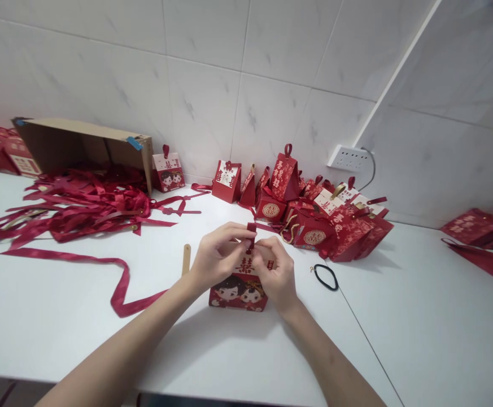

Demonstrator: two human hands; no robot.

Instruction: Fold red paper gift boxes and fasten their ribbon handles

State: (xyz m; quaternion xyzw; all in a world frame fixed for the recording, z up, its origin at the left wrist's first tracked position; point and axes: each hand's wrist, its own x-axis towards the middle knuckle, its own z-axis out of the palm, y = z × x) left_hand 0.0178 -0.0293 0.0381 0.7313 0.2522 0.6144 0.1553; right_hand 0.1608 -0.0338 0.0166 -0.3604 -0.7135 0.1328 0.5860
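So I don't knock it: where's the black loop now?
In the head view, the black loop lies on the table, right of the right hand, in front of the piled boxes.

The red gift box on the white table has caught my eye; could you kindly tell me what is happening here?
A person's left hand pinches the dark red loop atop the red gift box, and the right hand is at its upper right. The box stands upright. Red ribbons spill from the cardboard box; more gift boxes are clustered behind.
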